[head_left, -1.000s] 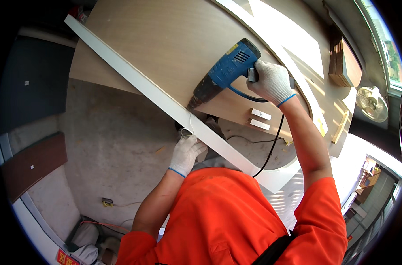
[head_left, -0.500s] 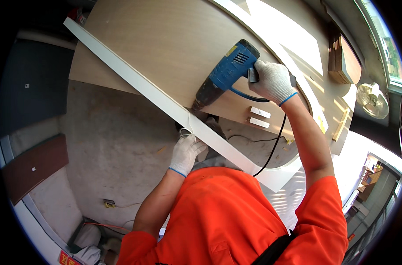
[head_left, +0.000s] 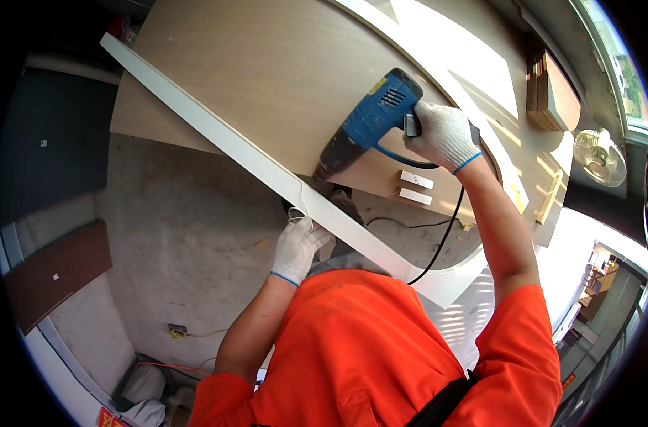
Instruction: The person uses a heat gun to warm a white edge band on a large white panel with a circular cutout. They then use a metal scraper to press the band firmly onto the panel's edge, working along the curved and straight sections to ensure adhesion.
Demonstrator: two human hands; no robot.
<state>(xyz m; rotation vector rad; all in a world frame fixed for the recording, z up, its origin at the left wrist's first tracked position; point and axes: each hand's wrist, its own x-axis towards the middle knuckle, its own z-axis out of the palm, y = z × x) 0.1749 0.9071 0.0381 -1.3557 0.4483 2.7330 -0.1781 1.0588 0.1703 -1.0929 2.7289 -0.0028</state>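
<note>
My right hand [head_left: 441, 135], in a white knitted glove with a blue cuff, grips the handle of a blue heat gun [head_left: 370, 121]. The gun's dark nozzle points down and left, just beyond the far edge of a long white board [head_left: 224, 135]. That board runs slantwise from the far left to the near right. My left hand [head_left: 299, 249], gloved alike, lies at the board's near edge, its fingertips pinched at a thin pale strand [head_left: 295, 212]. The strand curls in a loop there and lies across the board's face toward the nozzle.
Beneath the white board lies a large tan sheet [head_left: 217, 64]. Two small white blocks [head_left: 416, 186] sit near its edge by the black power cord [head_left: 448, 224]. A curved white strip [head_left: 409, 50] crosses the sheet. Stacked brown boards [head_left: 551, 92] and a fan [head_left: 600, 156] stand at right.
The heat gun and my right hand have shifted slightly to the right. My left hand stays at almost the same spot on the board's edge, still at the strand.
</note>
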